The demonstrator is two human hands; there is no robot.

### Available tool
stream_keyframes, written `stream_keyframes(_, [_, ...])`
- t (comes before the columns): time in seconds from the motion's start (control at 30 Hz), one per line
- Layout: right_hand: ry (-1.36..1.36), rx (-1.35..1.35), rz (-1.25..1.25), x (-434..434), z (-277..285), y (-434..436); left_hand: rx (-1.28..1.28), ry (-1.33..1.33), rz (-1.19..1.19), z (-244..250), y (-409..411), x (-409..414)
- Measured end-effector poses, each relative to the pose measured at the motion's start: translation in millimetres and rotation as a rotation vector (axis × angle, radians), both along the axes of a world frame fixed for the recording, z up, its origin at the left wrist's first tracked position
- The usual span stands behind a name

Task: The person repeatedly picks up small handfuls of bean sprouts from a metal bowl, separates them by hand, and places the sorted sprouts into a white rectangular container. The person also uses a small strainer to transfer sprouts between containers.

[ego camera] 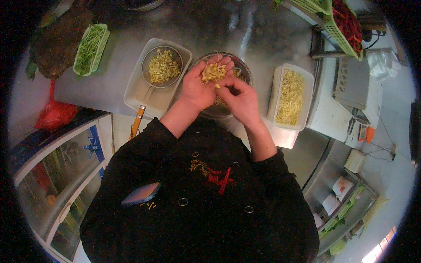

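Note:
Palm up, my left hand [200, 88] holds a small heap of bean sprouts [213, 73] with yellow heads. My right hand [241, 100] pinches a single bean sprout [217, 86] between thumb and fingertips, close above the left palm. Both hands are over a round bowl [227, 115], whose contents they partly hide; more sprouts show past the fingers. To the left, a wire-mesh strainer [142, 108] with a wooden handle holds yellow sprout heads [163, 67]. It rests across a white rectangular tub [135, 93]. On the right, another white tub [273, 113] contains pale sprouts [290, 98].
A green basket of leafy stems [107, 39] sits at the left of the steel counter [210, 28]. Beyond it is a red plastic bag [56, 113]. A basket of red chillies [345, 41] stands on a raised shelf at right, near a microwave-like appliance [352, 82].

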State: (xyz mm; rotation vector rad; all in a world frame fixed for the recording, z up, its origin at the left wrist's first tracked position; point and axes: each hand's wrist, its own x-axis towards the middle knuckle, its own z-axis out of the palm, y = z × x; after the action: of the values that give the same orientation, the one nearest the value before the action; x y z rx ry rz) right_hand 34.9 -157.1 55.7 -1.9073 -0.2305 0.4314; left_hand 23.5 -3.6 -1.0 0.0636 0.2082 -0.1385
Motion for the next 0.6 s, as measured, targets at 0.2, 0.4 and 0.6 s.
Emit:
stream_keyframes(0.2, [0.066, -0.072, -0.034, 7.3, 2.0, -0.7, -0.020, 0.069, -0.012, 1.2, 0.4, 4.5])
stream_keyframes(0.4, [0.040, -0.027, -0.112, 19.0, 5.6, -10.2, 0.118, 0.136, -0.112, -8.9, -0.9, -2.7])
stream_keyframes(0.6, [-0.183, -0.213, 0.015, 22.4, 11.8, -18.2, 0.407, 0.230, -0.244, -5.8, -6.2, -14.7])
